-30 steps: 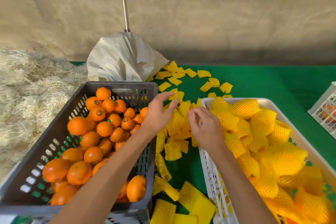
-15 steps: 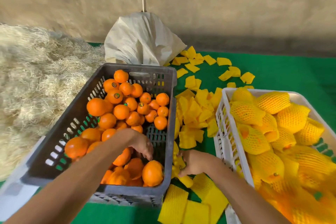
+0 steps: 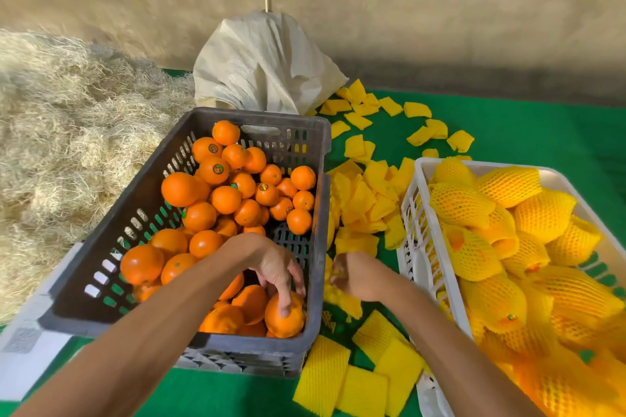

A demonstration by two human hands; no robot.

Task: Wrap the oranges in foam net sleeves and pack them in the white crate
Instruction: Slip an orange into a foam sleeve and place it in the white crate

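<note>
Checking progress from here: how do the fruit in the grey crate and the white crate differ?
Oranges in the grey crate are bare, several showing stickers; those in the white crate wear yellow foam nets. The left hand grips a bare orange; no hand touches the wrapped ones. Both crates are well filled.

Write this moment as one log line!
left hand: grips orange in grey crate | right hand: on foam sleeves

Head view: looked forward and down from above, close over the dark crate (image 3: 189, 200) and white crate (image 3: 411, 213).
Other views: only this one.
</note>
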